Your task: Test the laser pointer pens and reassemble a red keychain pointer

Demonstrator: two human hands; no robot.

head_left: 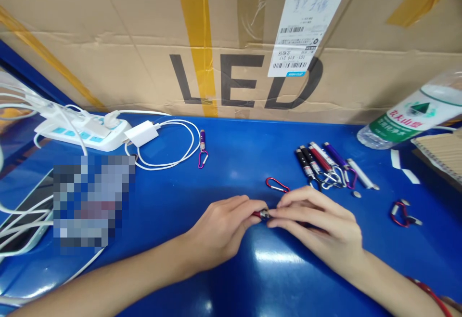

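My left hand is closed around a slim red keychain laser pointer, with most of its body hidden in the fingers. The fingertips of my right hand pinch together at the pointer's dark and silvery end; exactly which small part they grip is hidden. Just behind the right fingers lies a red carabiner clip. Several laser pointers in black, red, white and blue lie in a row beyond my right hand. A purple laser pointer with a clip rests apart, near the white cable.
A cardboard box stands along the back. At left are a power strip, a charger, cables and a phone. Button cells, another red carabiner, a water bottle and a notebook are at right.
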